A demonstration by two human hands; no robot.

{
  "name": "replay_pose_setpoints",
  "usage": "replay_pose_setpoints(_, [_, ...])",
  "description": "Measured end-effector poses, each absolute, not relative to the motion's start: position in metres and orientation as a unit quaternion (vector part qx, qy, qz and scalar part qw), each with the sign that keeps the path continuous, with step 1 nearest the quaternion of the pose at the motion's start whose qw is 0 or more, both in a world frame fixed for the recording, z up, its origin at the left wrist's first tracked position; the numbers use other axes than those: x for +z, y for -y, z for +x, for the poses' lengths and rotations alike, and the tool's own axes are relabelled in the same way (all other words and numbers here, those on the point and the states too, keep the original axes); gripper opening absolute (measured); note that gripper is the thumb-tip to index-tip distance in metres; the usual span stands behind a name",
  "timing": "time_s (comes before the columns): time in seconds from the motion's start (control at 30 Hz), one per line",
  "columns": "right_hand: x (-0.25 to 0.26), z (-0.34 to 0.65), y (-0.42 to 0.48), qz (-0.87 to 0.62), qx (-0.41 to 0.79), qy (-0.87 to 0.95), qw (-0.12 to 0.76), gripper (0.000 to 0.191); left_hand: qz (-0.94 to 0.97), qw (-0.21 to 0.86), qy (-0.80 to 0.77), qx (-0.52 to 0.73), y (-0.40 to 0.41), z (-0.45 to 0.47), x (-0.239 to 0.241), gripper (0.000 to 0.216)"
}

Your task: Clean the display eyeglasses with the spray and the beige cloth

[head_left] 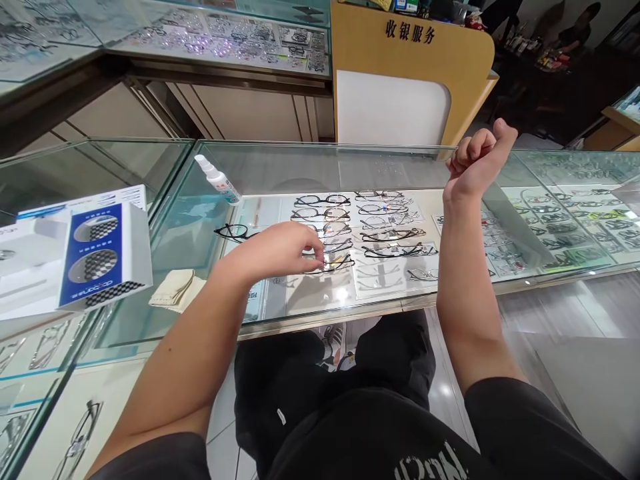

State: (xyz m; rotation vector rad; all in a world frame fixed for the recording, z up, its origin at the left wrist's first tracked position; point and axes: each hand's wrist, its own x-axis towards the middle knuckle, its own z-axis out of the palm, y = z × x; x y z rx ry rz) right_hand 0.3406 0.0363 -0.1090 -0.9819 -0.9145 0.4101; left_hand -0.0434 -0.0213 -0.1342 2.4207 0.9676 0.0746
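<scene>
Nearest bit is a cream cloth (176, 289) toward the left of the glass surface (300, 172). Then a dark pair of glasses (342, 264) near the front edge, part hidden by the left hand (287, 248); thumb and fingertips are bunched narrow there, can't tell if they're gripping. More glasses (400, 251) behind, some super blurry. Spray bottle's (219, 180) toward the back edge, where the right hand (475, 160) is raised, loosely fisted, insides hidden.

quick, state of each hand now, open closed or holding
Left hand: curled at a pair of eyeglasses; whether it grips them can't be told.
Right hand: raised, loosely closed, nothing visible in it.
</scene>
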Motion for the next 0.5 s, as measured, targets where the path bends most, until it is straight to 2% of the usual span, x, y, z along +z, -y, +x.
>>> replay_pose_setpoints(0.17, [-0.107,0.338,-0.035,-0.473,0.191,0.513,0.69,0.068,0.883,0.359,-0.301,0.038,0.02,-0.049,-0.126,0.015])
replay_pose_setpoints(0.27, [-0.103,0.322,-0.029,-0.462,0.205,0.506,0.699,0.065,0.859,0.419,-0.279,0.09,0.02,-0.05,-0.117,0.019])
replay_pose_setpoints(0.33, [-0.102,0.303,-0.023,-0.423,0.212,0.488,0.734,0.063,0.813,0.459,-0.302,0.192,0.019,-0.048,-0.116,0.024])
replay_pose_setpoints(0.4, [-0.104,0.278,-0.017,-0.404,0.242,0.512,0.718,0.06,0.732,0.496,-0.332,0.328,0.018,-0.043,-0.121,0.03])
replay_pose_setpoints(0.5, [-0.112,0.24,-0.004,-0.414,0.304,0.603,0.611,0.052,0.622,0.508,-0.354,0.479,0.013,-0.032,-0.133,0.036])
